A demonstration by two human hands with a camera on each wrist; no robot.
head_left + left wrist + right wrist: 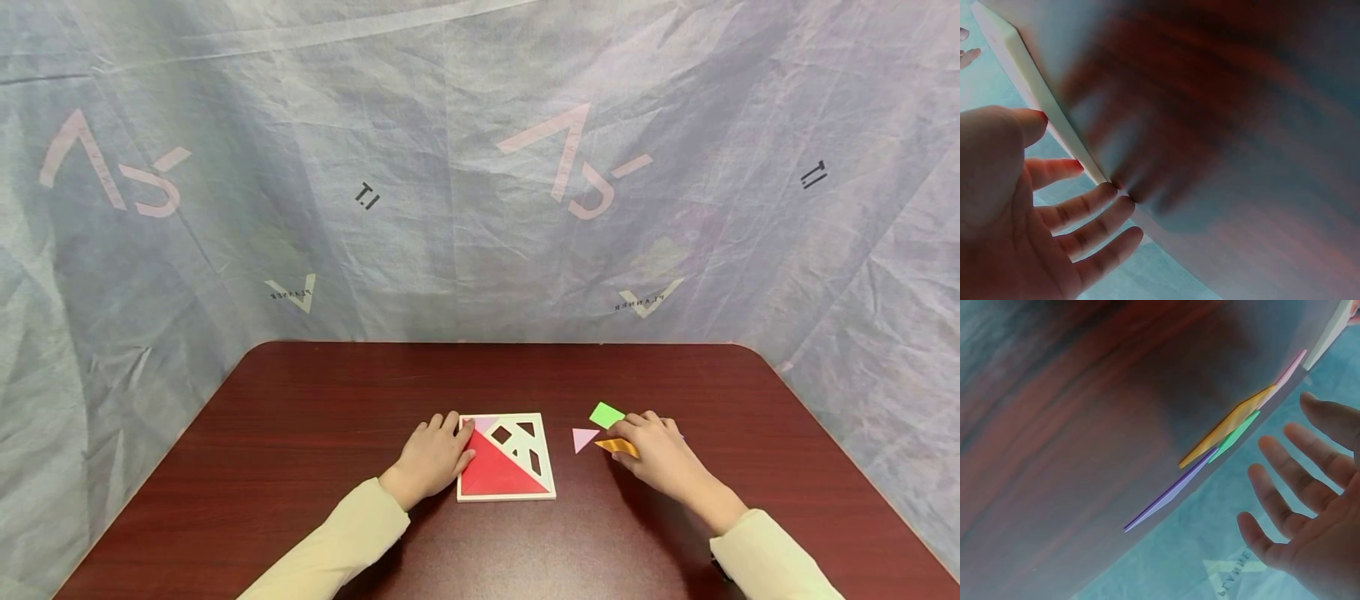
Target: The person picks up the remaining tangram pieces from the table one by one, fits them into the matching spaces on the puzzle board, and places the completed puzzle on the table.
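Observation:
On the table lies a square white tangram tray (550,479). Red pieces (506,477) fill its lower left half, with a pale pink piece (486,424) at the top; several dark cutouts stay uncovered on the right. My left hand (431,458) rests on the tray's left edge, fingers extended. My right hand (660,450) hovers over loose pieces, fingers spread and apart from them in the right wrist view. Those are an orange piece (1225,428), a green piece (606,415), a pink triangle (584,439) and a purple piece (1169,494), mostly hidden by the hand in the head view.
The dark red-brown wooden table (337,392) has rounded far corners. Grey printed cloth (450,208) hangs behind and at both sides. The loose pieces lie to the right of the tray.

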